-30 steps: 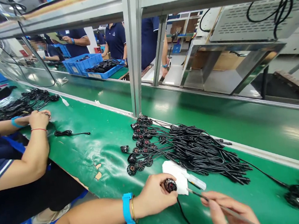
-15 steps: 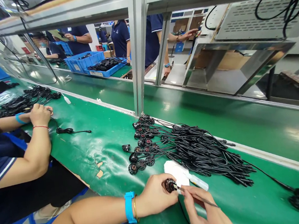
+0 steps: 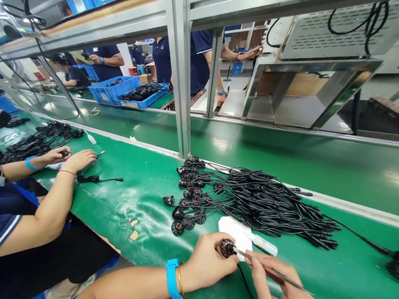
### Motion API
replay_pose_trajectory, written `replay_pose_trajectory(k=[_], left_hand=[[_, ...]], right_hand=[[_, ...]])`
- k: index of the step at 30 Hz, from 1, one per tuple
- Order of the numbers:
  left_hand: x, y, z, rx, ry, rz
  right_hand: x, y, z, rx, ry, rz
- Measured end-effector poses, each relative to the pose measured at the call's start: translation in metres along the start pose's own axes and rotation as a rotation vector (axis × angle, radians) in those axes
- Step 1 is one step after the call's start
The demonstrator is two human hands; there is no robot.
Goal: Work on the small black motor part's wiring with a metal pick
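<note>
A small round part (image 3: 227, 248) is pinched in the fingers of the left hand (image 3: 206, 263) low over the green desk (image 3: 146, 183), and a thin tool (image 3: 269, 268) is pinched by the right hand (image 3: 277, 279), its tip touching the part. Just behind are laid one white pad (image 3: 234, 229) and one heap of black cables (image 3: 262, 200). Two hands of a co-worker (image 3: 68, 158) are rested on the desk at the left.

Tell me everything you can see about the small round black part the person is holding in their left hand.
The round part is small, black and disc-shaped, with what looks like a reddish, copper-toned ring of windings on its face. It sits pinched in the fingertips of the left hand, face turned toward the right hand. A thin black cable hangs from it. The tip of a slim metal tool held in the right hand touches its face. It is held just above the green bench, beside a white cloth.
</note>
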State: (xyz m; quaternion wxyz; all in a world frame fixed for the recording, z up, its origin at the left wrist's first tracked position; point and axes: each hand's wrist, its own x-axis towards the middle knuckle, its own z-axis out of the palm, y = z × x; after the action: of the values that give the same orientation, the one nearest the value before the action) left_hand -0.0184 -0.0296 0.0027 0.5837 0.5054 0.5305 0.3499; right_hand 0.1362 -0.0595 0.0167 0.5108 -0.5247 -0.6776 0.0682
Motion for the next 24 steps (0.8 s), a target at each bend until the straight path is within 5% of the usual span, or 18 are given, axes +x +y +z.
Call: replay_pose_trajectory(k=[7, 16, 21, 24], left_hand=[[0.000, 0.002, -0.001, -0.029, -0.025, -0.005], [0.000, -0.001, -0.001, -0.052, -0.012, 0.000], [0.000, -0.005, -0.001, -0.028, -0.019, 0.022], [0.000, -0.004, 0.000, -0.012, -0.019, 0.021]], right_hand=[[0.001, 0.013, 0.002, 0.131, -0.107, -0.056], [-0.004, -0.005, 0.012, -0.094, -0.048, -0.026], [-0.006, -0.001, 0.018, -0.101, -0.074, -0.116], [-0.003, -0.001, 0.013, -0.029, -0.091, -0.049]])
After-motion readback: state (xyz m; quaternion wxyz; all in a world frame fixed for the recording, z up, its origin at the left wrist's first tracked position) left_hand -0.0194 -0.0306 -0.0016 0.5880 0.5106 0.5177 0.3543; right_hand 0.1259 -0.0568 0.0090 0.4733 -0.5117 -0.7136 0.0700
